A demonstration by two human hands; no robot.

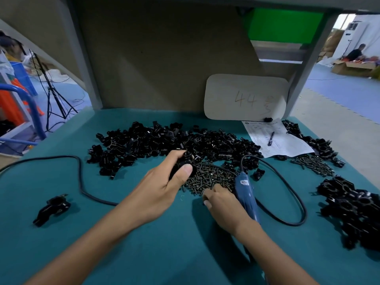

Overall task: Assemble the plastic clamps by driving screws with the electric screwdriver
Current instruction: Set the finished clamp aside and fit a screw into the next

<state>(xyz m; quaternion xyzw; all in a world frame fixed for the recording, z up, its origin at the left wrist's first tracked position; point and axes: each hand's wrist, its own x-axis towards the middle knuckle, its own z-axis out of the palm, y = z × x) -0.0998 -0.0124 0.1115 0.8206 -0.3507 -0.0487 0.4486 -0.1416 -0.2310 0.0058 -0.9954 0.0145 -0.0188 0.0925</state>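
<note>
Black clamp (pixel 186 159) gripped by left hand (pixel 162 188); right hand (pixel 224 204) holds screwdriver (pixel 245 190) at screw pile (pixel 207 178); cord (pixel 287 188) alongside.

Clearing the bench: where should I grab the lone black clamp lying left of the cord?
I'd pinch the clamp across its round middle body from above: it lies flat and diagonal on the mat, free all round; avoid the screw jutting from its far end.

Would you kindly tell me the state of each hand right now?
Left hand: grips a black clamp.
Right hand: curled at the screws; grip unclear.
</note>
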